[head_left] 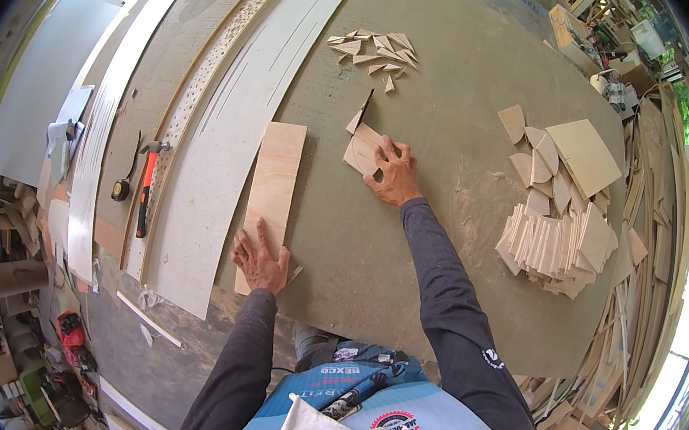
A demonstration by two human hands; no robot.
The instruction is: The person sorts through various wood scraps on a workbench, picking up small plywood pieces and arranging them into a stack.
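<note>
My right hand (pixel 395 174) has its fingers bent over a small plywood piece (pixel 362 151), gripping it against the brown tabletop. A curved line runs across this piece. At its far corner a thin dark blade-like strip (pixel 364 112) stands up, with a small wooden corner to its left. My left hand (pixel 260 258) lies with fingers spread on the near part of a long plywood strip (pixel 277 170). A small wood sliver (pixel 295 275) is beside that hand.
Triangular offcuts (pixel 378 51) lie at the far side. On the right are rounded plywood pieces (pixel 543 164), a square panel (pixel 583 159) and a stacked row of cut pieces (pixel 555 246). Leftward lie white boards (pixel 201 217), a hammer (pixel 148 186) and a tape measure (pixel 120 189).
</note>
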